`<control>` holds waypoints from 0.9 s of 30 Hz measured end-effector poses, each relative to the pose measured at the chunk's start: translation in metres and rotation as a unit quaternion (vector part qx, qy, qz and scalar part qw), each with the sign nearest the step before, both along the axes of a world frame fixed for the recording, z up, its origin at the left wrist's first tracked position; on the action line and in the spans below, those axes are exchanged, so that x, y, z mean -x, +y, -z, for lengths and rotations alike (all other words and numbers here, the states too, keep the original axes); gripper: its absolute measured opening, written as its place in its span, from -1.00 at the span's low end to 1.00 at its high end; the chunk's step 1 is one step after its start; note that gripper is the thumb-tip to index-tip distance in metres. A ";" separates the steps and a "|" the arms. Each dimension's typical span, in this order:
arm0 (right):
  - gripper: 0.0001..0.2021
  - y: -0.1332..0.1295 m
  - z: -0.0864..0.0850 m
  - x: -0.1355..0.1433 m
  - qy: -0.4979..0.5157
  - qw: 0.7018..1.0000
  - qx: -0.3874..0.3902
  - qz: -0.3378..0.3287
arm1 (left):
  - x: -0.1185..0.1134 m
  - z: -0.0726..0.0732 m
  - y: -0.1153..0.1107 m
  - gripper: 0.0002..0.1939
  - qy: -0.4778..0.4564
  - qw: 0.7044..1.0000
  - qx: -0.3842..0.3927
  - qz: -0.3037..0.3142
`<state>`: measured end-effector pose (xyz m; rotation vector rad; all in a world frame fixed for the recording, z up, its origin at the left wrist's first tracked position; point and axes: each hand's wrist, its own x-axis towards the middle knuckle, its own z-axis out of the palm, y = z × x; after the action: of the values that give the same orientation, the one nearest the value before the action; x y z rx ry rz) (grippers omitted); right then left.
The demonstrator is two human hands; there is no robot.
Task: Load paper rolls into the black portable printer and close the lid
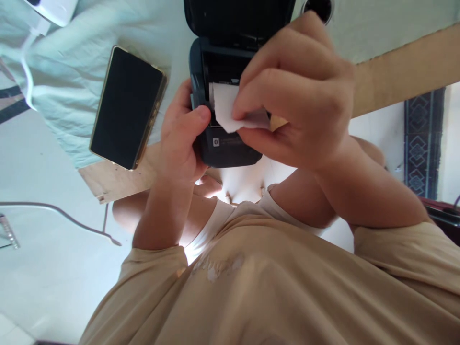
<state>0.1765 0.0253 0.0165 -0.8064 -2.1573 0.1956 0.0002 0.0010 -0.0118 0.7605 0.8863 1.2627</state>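
Observation:
A dark portable receipt printer (230,149) is held above the front of the table, its black lid (237,19) swung open away from me. My left hand (183,129) grips the printer's left side, thumb on top near the opening. White paper (225,106) comes out of the printer's open compartment. My right hand (298,91) pinches that paper between thumb and fingers and covers the printer's right side. Whether a full roll sits inside is hidden by the paper and my hand. A small white symbol marks the front of the printer.
To the left lies a phone (127,108) with a dark screen on the pale green cloth (75,72). A white device (57,9) with a cable is at the top left. Behind my right hand stands a round dark-topped object (319,8). The wooden table edge (406,72) runs in front of me.

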 end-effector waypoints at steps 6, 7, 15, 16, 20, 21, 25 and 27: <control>-0.88 -0.007 0.006 0.003 -0.009 1.000 0.014 -0.009 | -0.001 -0.002 -0.001 -0.54 0.016 1.000 0.000 0.023; -0.87 -0.007 0.007 0.003 -0.011 1.000 0.021 -0.008 | -0.001 -0.004 -0.001 -0.57 0.027 0.999 0.000 0.023; -0.68 -0.002 -0.001 -0.007 0.007 0.998 0.054 -0.015 | 0.000 0.000 -0.003 -0.50 0.034 0.999 -0.003 -0.006; -0.67 -0.002 -0.002 -0.008 -0.003 0.998 0.064 0.002 | 0.001 0.002 -0.002 -0.45 0.036 0.999 -0.009 -0.003; -0.60 -0.001 0.001 -0.008 -0.035 0.995 0.089 0.029 | 0.005 0.009 -0.001 -0.40 0.047 0.998 -0.033 0.017; -0.58 -0.002 0.003 -0.007 -0.033 0.995 0.091 0.031 | 0.005 0.009 0.000 -0.40 0.049 0.998 -0.034 0.018; -0.56 -0.002 0.002 -0.007 -0.034 0.995 0.092 0.027 | 0.005 0.007 0.000 -0.42 0.046 0.998 -0.042 0.013; -0.51 -0.001 -0.002 -0.009 -0.037 0.990 0.134 0.026 | 0.005 0.008 0.000 -0.43 0.053 0.998 -0.039 0.006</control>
<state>0.1858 0.0241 0.0187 -1.0341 -2.2052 0.4425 -0.0047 0.0005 -0.0195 0.8991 0.9212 1.2617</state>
